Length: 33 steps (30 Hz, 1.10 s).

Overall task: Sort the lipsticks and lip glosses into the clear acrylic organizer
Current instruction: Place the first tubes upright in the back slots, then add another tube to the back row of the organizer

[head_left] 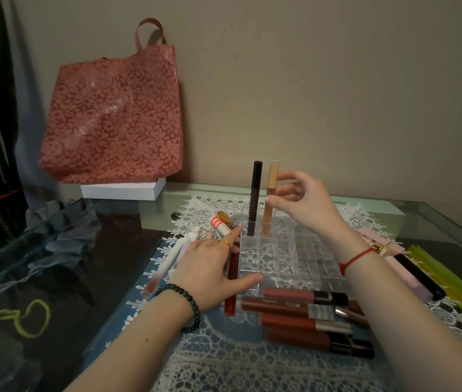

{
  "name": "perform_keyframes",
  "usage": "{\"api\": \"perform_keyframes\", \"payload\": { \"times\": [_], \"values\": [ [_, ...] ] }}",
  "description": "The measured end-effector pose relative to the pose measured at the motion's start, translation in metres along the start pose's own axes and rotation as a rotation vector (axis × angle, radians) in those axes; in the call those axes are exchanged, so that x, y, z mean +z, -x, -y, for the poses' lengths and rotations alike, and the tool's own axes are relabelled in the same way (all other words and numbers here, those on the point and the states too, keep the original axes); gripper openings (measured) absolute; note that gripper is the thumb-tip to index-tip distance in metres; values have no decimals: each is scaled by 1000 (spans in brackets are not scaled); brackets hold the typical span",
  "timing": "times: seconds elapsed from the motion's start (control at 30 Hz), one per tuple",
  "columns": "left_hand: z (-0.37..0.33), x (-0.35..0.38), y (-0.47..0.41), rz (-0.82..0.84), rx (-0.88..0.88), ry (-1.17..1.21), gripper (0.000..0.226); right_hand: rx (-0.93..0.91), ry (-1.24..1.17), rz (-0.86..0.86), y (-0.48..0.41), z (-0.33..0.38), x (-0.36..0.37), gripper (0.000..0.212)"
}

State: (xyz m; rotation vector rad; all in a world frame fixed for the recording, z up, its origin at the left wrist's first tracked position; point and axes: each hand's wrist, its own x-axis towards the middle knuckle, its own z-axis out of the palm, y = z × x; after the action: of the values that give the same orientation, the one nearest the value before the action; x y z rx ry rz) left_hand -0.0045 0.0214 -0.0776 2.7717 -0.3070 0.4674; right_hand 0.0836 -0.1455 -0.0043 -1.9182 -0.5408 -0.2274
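The beige lip gloss point(270, 197) stands upright in a far-left cell of the clear organizer point(280, 258), beside a dark tube point(254, 193); the right hand point(299, 202) is nearer, its fingers point(286, 176) loosely apart, just touching the cap; the left hand point(213, 267) lies flat, fingers spread, bracing the organizer's left wall; more tubes point(303, 312) lie crosswise along the near edge of the bench.

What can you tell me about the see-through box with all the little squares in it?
The clear acrylic organizer looks like glossy plastic, split into a grid of small open-topped compartments. It sits flat on a white lace mat. Most compartments look empty; two tall tubes, one dark and one beige, stand upright at its far left. The left hand rests against its left side; the right hand is by the beige tube.
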Motion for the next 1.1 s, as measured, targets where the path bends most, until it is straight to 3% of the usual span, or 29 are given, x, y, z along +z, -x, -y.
{"api": "perform_keyframes", "payload": {
  "times": [0.27,0.4,0.7,0.83,1.1],
  "values": [
    [0,1,1,75,-69,-8,102,0,-27,15,7,21,-25,58],
    [1,-5,2,122,-57,25,113,-2,75,53,23,19,-30,62],
    [4,-28,15,218,-11,-75,124,-47,56,-58,76,-5,-42,38],
    [-1,-33,33,129,36,-173,109,-68,35,-41,88,-8,-36,33],
    [-16,-21,58,-18,-26,-181,51,-106,52,-10,102,-7,-26,29]
  ]
}}
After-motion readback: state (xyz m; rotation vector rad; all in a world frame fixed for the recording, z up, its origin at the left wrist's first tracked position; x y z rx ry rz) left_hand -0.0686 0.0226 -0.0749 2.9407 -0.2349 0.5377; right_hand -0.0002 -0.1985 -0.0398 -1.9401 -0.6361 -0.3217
